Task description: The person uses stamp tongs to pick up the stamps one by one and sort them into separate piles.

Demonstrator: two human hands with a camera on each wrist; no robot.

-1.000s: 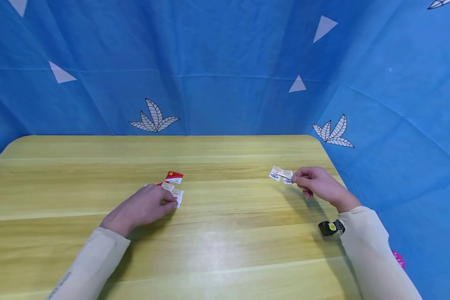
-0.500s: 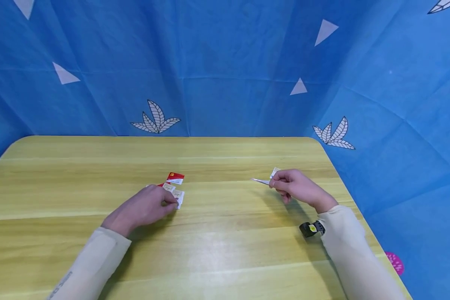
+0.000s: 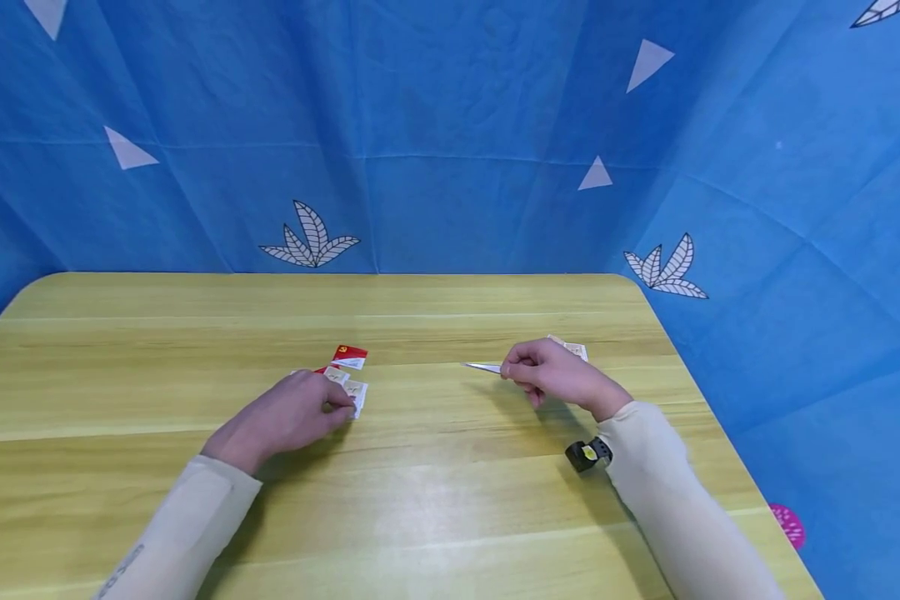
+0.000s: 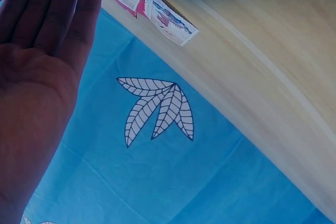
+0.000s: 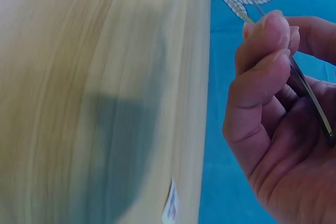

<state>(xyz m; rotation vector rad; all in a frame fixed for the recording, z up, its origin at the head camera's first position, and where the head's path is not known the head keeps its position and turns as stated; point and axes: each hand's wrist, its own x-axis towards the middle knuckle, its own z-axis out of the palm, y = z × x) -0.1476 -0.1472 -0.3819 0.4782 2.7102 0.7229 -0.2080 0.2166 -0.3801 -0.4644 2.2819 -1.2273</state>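
Several stamps lie on the table at centre left: a red and white stamp point(image 3: 350, 357) at the back and pale stamps point(image 3: 335, 375) before it. My left hand point(image 3: 288, 421) is over this group, thumb and forefinger pinching the near edge of a pale stamp point(image 3: 356, 392). In the left wrist view its fingers partly hide the stamps point(image 4: 170, 17). My right hand point(image 3: 558, 377) grips metal tweezers point(image 3: 483, 367), points towards the left, above the table; I see no stamp at their tips. Behind that hand lie other pale stamps point(image 3: 574, 347), partly hidden.
The wooden table point(image 3: 420, 517) ends at a blue patterned cloth point(image 3: 450, 208) behind and to the right. A black wrist device point(image 3: 587, 455) sits on my right wrist. One stamp point(image 5: 170, 205) shows near the table edge in the right wrist view.
My right hand has moved left with the tweezers, away from the right-hand stamps, which now show behind it. The left hand has stayed in place.
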